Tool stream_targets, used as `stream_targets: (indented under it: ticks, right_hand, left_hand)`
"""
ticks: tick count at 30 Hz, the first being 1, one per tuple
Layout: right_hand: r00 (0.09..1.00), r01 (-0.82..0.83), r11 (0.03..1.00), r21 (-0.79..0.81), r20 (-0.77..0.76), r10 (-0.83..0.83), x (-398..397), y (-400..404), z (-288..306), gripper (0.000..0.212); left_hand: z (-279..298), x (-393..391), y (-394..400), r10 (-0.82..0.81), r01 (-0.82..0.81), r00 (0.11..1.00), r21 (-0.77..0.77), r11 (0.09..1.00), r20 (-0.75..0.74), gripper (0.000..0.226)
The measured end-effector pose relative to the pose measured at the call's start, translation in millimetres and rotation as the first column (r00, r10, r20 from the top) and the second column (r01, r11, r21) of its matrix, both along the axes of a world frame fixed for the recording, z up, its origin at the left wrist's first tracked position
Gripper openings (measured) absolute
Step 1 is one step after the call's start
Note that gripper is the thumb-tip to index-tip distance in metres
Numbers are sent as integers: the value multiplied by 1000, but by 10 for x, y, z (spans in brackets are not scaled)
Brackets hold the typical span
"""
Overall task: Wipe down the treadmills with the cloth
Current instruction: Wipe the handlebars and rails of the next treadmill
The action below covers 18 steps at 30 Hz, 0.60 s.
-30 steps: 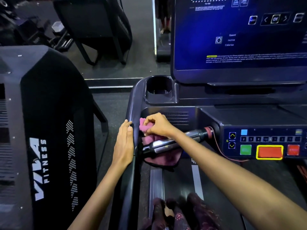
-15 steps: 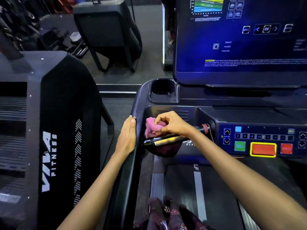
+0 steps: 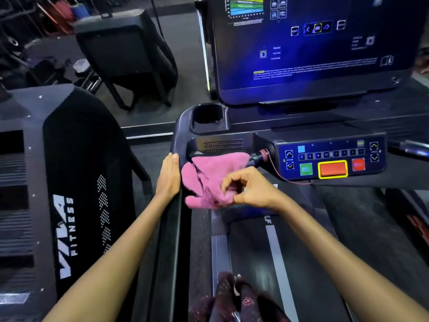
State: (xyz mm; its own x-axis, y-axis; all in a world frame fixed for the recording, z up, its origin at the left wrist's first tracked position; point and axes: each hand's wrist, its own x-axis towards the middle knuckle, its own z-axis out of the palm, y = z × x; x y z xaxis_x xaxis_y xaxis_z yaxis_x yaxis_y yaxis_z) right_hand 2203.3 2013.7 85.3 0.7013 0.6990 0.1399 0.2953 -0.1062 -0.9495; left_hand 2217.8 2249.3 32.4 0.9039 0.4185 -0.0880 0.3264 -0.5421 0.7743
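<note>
Head view: the right hand pinches a bunched pink cloth with curled fingers, just in front of the treadmill console. The cloth drapes over the inner grip bar, hiding most of it, and lies just beside the left rail. The left hand rests flat on that rail, fingers straight and together, holding nothing.

Risks, as I judge them: the button panel sits close to the right of the cloth, so a wide sweep could press the big red button or the green one and set the belt moving under the person's feet. The thin red cord hanging from the bar's end could snag in the cloth and get pulled out. The pinch holds only one edge, so the loose folds may slip off the bar and drop onto the belt. The screen above is lit, so the machine looks powered.
</note>
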Motion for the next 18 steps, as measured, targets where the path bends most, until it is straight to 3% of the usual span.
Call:
stream_targets:
  ticks: [3, 8, 11, 15, 18]
  right_hand:
    - [998, -44, 999, -22, -47, 43, -200, -113, 50, 36]
    - [999, -44, 982, -182, -32, 39, -301, -168, -4, 41]
    - [983, 167, 930, -326, 123, -134, -258, -42, -185, 29]
    - [871, 469, 842, -266, 298, -391, -150, 336, -285, 26]
    - [739, 605, 740, -294, 553, -384, 46, 748, -280, 27]
  left_hand:
    - [-30, 18, 21, -37, 36, 999, -21, 999, -17, 33]
    - [3, -1, -14, -82, 81, 996, 71, 994, 15, 46]
    - [-14, 1, -3, -80, 80, 997, 72, 994, -5, 51]
    - [4, -4, -16, -83, 83, 997, 46, 996, 3, 49]
    - [-14, 16, 12, -117, 115, 993, 45, 992, 32, 43]
